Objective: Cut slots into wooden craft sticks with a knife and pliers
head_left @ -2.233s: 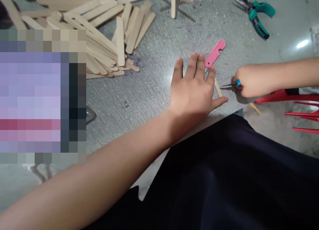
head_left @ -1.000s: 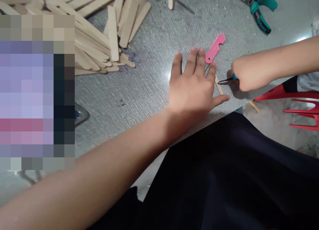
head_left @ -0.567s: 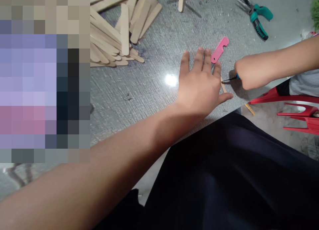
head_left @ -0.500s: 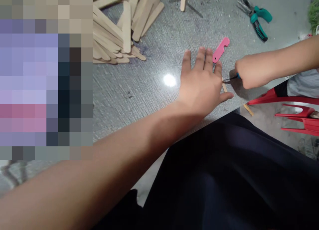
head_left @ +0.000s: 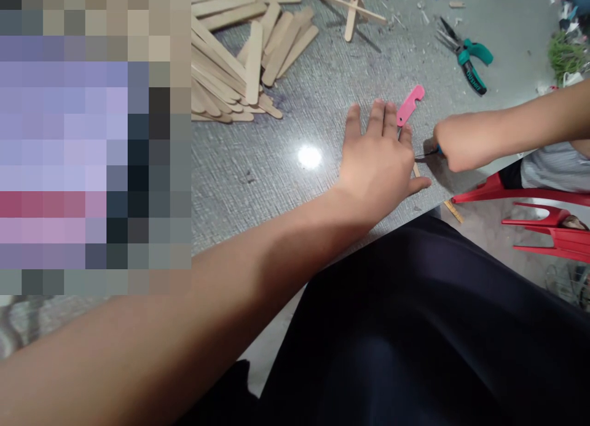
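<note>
My left hand (head_left: 378, 161) lies flat, palm down, on the grey table (head_left: 258, 180), fingers spread and thumb out to the right. Under its edge, between forefinger and thumb, shows part of a narrow wooden stick (head_left: 416, 169); the rest is covered. Just right of it, my right hand (head_left: 456, 143) is closed in a fist around a blue-handled tool with a thin dark shaft (head_left: 424, 158). The shaft's tip reaches the stick beside my left hand; most of the handle is hidden. Beyond my left fingertips lies a pink plastic piece (head_left: 410, 106) with a notch and a small hole.
Many loose craft sticks (head_left: 253, 63) are piled at the upper left. Crossed sticks (head_left: 353, 11) stand at the back. Teal-and-black needle-nose pliers (head_left: 472, 60) lie at the upper right. Red chairs (head_left: 553, 223) and a person's grey sleeve (head_left: 553, 168) are beyond the table's right edge.
The camera view has shifted slightly, bringing more of the table's far side into sight. Both hands keep almost the same places, the right one still gripping the blue-handled tool.
</note>
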A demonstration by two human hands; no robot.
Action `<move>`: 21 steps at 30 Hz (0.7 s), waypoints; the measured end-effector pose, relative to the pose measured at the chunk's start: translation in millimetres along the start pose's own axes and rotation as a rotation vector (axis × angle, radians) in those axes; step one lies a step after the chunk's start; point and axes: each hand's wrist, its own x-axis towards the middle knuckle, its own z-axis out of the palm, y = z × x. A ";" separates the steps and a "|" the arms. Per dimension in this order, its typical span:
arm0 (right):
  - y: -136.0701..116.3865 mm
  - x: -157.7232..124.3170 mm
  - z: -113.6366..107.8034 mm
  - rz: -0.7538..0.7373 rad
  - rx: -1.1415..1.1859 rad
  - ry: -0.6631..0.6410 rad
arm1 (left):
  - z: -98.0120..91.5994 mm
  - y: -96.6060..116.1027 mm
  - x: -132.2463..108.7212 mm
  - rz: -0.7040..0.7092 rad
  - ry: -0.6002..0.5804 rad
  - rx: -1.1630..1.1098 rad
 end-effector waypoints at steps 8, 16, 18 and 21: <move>-16.8 -3.4 -9.3 -0.011 0.109 -0.127 | 10.5 -9.9 -5.4 0.056 0.112 -0.062; -13.1 -9.1 -0.5 -0.172 0.270 -0.068 | 9.6 -17.1 -5.8 0.037 0.112 -0.065; -9.3 -9.7 -1.1 -0.196 0.309 -0.055 | 8.7 -22.0 -4.0 0.021 0.151 -0.102; 0.5 -6.3 -2.9 -0.239 0.389 -0.001 | 8.0 -34.0 0.8 -0.021 0.310 -0.181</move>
